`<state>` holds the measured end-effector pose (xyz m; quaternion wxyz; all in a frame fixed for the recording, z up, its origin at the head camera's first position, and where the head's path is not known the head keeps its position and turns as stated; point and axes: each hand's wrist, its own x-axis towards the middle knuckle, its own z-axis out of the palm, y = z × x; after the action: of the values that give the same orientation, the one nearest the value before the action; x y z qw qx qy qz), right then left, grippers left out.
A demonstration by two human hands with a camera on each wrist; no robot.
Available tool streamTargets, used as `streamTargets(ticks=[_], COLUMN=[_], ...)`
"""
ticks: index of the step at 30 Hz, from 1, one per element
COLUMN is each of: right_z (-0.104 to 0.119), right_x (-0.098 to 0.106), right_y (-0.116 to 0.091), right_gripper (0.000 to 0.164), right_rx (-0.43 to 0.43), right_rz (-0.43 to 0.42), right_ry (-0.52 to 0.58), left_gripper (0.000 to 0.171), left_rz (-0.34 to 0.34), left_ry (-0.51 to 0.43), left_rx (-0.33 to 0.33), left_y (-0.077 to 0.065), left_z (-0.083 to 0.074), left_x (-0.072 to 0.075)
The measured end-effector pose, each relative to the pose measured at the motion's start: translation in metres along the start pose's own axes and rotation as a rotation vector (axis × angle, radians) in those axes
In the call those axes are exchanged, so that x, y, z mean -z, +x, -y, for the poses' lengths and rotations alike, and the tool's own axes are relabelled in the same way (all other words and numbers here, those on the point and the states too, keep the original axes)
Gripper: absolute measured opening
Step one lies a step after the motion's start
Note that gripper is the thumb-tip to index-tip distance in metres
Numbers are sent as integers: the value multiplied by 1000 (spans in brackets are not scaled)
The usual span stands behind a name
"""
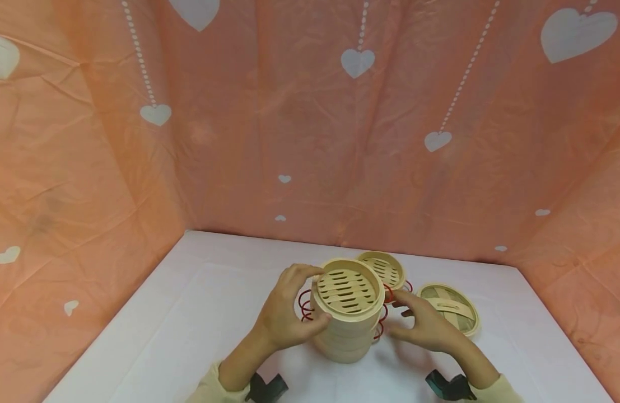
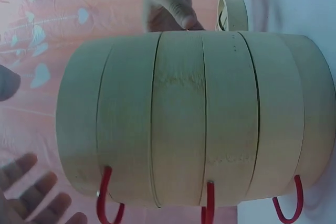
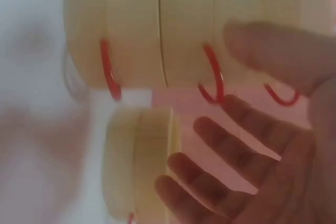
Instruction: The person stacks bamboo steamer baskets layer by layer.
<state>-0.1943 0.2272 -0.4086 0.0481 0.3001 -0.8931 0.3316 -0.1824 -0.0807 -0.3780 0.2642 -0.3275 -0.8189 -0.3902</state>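
A tall stack of bamboo steamer baskets (image 1: 342, 336) stands upright on the white table, with red loop handles (image 2: 209, 203) down its sides. The top basket (image 1: 347, 290) shows a slatted base. At the stack's left is my left hand (image 1: 281, 316), thumb and fingers spread around the upper rim; in the left wrist view its fingers (image 2: 39, 190) are apart from the wall. My right hand (image 1: 428, 324) is at the right side, fingers spread near the red handles. In the right wrist view its thumb (image 3: 278, 48) overlaps the basket wall.
Right behind the stack is another slatted bamboo steamer basket (image 1: 401, 268) with a red handle. A woven bamboo lid (image 1: 458, 322) with a strap across it lies to the right. Orange cloth walls (image 1: 310, 140) with white hearts enclose the table (image 1: 189, 313).
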Motion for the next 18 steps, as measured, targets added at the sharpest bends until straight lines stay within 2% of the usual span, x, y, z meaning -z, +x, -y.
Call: streamTargets(ticks=[4, 8, 13, 18], right_z=[-2, -9, -23, -36], right_x=[8, 11, 8, 7], right_y=[2, 9, 22, 34], right_gripper=[43, 36, 28, 24], right_rx=[-35, -74, -28, 38], right_rz=[-56, -103, -150, -169], right_ry=[-151, -269, -330, -338], left_gripper=[80, 84, 90, 94], left_rz=[20, 58, 91, 129], left_ry=[-78, -193, -285, -348], left_rx=[112, 192, 270, 340], left_y=[0, -1, -2, -3], left_z=[5, 10, 13, 15], left_x=[-3, -6, -10, -14])
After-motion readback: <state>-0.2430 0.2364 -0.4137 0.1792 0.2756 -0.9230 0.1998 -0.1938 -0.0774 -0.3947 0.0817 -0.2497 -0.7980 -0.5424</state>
